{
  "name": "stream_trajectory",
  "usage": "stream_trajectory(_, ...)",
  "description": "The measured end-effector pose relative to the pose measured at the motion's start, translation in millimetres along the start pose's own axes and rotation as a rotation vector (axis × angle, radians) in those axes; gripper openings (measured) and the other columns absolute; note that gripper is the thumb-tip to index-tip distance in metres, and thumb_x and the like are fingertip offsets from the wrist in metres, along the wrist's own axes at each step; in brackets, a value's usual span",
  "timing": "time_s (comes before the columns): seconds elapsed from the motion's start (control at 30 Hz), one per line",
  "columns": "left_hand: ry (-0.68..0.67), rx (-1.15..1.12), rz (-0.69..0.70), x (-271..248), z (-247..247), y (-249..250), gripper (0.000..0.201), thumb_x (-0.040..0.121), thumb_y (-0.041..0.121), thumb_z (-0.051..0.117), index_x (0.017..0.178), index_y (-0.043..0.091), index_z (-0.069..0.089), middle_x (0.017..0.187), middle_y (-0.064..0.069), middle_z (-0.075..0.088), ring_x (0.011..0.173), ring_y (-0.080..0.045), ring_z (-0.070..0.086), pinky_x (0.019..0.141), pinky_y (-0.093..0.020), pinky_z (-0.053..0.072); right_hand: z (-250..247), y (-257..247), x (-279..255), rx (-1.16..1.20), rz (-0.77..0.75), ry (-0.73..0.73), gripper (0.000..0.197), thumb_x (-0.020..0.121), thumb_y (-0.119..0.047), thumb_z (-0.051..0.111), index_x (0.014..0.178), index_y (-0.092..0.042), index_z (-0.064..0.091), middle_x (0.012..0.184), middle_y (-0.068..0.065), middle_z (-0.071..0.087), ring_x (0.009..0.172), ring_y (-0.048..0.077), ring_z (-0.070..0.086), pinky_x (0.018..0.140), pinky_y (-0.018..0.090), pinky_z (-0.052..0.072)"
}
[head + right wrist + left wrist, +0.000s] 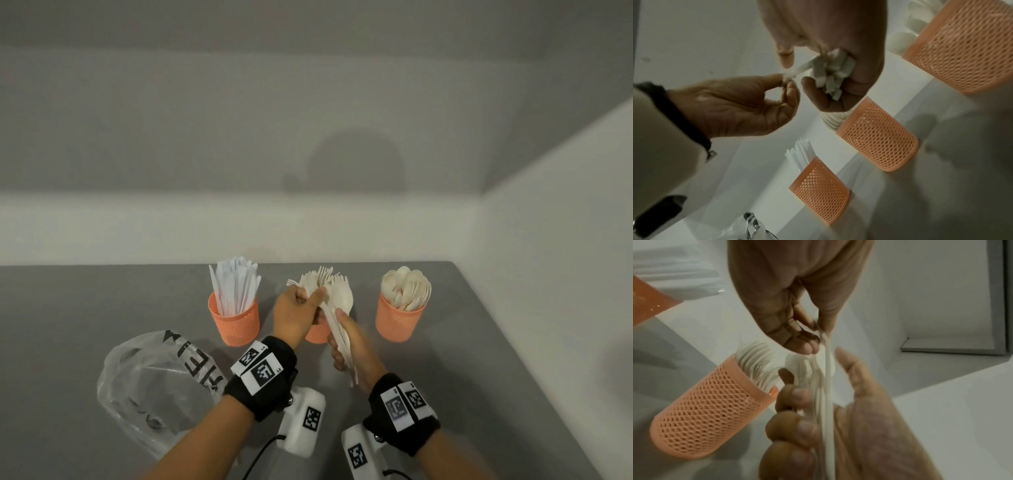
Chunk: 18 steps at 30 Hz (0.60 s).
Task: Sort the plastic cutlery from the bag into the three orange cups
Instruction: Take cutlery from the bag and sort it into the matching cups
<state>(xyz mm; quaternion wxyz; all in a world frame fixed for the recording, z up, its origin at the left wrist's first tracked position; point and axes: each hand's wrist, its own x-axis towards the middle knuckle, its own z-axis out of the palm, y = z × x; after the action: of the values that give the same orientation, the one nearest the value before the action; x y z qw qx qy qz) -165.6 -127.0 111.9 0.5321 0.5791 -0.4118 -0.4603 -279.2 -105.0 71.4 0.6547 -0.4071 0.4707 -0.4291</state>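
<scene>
Three orange mesh cups stand in a row on the grey table (102,308). The left cup (234,320) holds white knives, the right cup (399,320) holds spoons. The middle cup (317,332) holds forks and is mostly hidden behind my hands. My right hand (339,339) grips a bundle of white plastic cutlery (339,298) just above the middle cup, heads fanned upward. In the right wrist view the bundle's handle ends (830,78) stick out of that fist. My left hand (313,296) pinches one piece of the bundle (797,69) between thumb and forefinger.
A crumpled clear plastic bag (154,387) with black lettering lies at the near left of the table. A white wall runs close behind the cups and along the right edge. Bare grey table lies to the left of the knife cup.
</scene>
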Motion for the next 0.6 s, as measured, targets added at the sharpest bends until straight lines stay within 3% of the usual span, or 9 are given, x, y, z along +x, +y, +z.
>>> stream_trajectory(0.1, 0.055, -0.16, 0.034, 4.8, -8.1, 15.6, 0.018, 0.095, 0.017, 0.048, 0.098, 0.0, 0.047, 0.075, -0.013, 0.068, 0.065, -0.024, 0.066, 0.065, -0.034, 0.057, -6.3, -0.1, -0.3, 0.079, 0.028, -0.014, 0.022, 0.096, -0.037, 0.045, 0.092, -0.017, 0.053, 0.053, -0.005, 0.039, 0.035, 0.005, 0.029, 0.036, 0.016, 0.026)
stream_trajectory(0.17, 0.08, -0.216, 0.037, 8.8, -13.1, 24.9, 0.015, 0.096, 0.019, 0.045, 0.089, 0.007, 0.043, 0.059, -0.003, 0.06, 0.052, -0.014, 0.063, 0.051, -0.025, 0.054, -10.2, 0.2, -0.2, 0.148, 0.062, -0.061, 0.019, 0.095, -0.032, 0.047, 0.089, -0.015, 0.05, 0.05, -0.006, 0.039, 0.034, 0.004, 0.029, 0.035, 0.016, 0.025)
stream_trajectory(0.23, 0.114, -0.164, 0.053, 11.4, -15.0, 29.0, 0.018, 0.097, 0.02, 0.044, 0.085, 0.007, 0.041, 0.055, 0.0, 0.045, 0.038, -0.007, 0.048, 0.042, -0.022, 0.043, -12.5, -1.6, -1.3, 0.208, 0.119, -0.128, 0.024, 0.096, -0.033, 0.043, 0.083, -0.013, 0.05, 0.047, -0.006, 0.042, 0.031, 0.004, 0.03, 0.034, 0.015, 0.026)
stream_trajectory(0.3, 0.093, -0.047, 0.055, 10.8, -15.3, 28.6, 0.023, 0.095, 0.019, 0.047, 0.094, -0.004, 0.047, 0.06, 0.002, 0.045, 0.044, -0.01, 0.042, 0.044, -0.031, 0.04, -13.0, -4.5, -3.4, 0.236, 0.163, -0.204, 0.036, 0.095, -0.036, 0.038, 0.07, -0.013, 0.049, 0.043, -0.006, 0.043, 0.03, 0.004, 0.033, 0.033, 0.015, 0.027)
stream_trajectory(0.33, 0.06, 0.008, 0.046, 9.7, -15.1, 27.6, 0.022, 0.094, 0.018, 0.049, 0.089, -0.004, 0.052, 0.056, 0.005, 0.048, 0.045, -0.009, 0.043, 0.044, -0.032, 0.043, -12.5, -6.0, -4.4, 0.23, 0.17, -0.227, 0.04, 0.095, -0.036, 0.037, 0.064, -0.013, 0.048, 0.042, -0.007, 0.043, 0.03, 0.004, 0.033, 0.033, 0.015, 0.028)
stream_trajectory(0.37, 0.023, 0.047, 0.052, 7.1, -14.0, 27.3, 0.02, 0.093, 0.015, 0.051, 0.079, 0.002, 0.055, 0.046, 0.012, 0.048, 0.04, -0.004, 0.042, 0.041, -0.024, 0.042, -11.7, -7.1, -5.4, 0.208, 0.169, -0.239, 0.041, 0.094, -0.035, 0.036, 0.061, -0.013, 0.048, 0.041, -0.007, 0.043, 0.03, 0.004, 0.033, 0.033, 0.015, 0.027)
stream_trajectory(0.43, -0.033, 0.112, 0.097, 2.6, -11.4, 25.3, 0.021, 0.09, 0.012, 0.054, 0.069, 0.011, 0.056, 0.036, 0.014, 0.048, 0.034, 0.001, 0.044, 0.039, -0.011, 0.035, -9.2, -7.0, -6.1, 0.14, 0.148, -0.226, 0.035, 0.095, -0.031, 0.037, 0.07, -0.012, 0.05, 0.044, -0.007, 0.043, 0.032, 0.004, 0.033, 0.035, 0.015, 0.028)
stream_trajectory(0.53, -0.028, 0.188, 0.162, 0.0, -6.4, 21.8, 0.017, 0.086, 0.014, 0.061, 0.07, 0.01, 0.064, 0.06, 0.003, 0.062, 0.056, -0.007, 0.056, 0.054, -0.016, 0.044, -4.8, -2.9, -4.0, -0.022, 0.064, -0.108, 0.016, 0.097, -0.021, 0.038, 0.098, -0.01, 0.05, 0.053, -0.003, 0.042, 0.036, 0.005, 0.034, 0.039, 0.018, 0.031)
stream_trajectory(0.6, -0.023, 0.224, 0.157, -0.5, -2.4, 15.3, 0.02, 0.086, 0.016, 0.061, 0.066, 0.013, 0.062, 0.064, -0.002, 0.062, 0.06, -0.013, 0.057, 0.058, -0.019, 0.046, -2.3, -1.0, -5.2, -0.194, -0.026, -0.046, 0.015, 0.098, -0.017, 0.037, 0.1, -0.008, 0.049, 0.057, -0.001, 0.043, 0.039, 0.007, 0.039, 0.043, 0.022, 0.035)
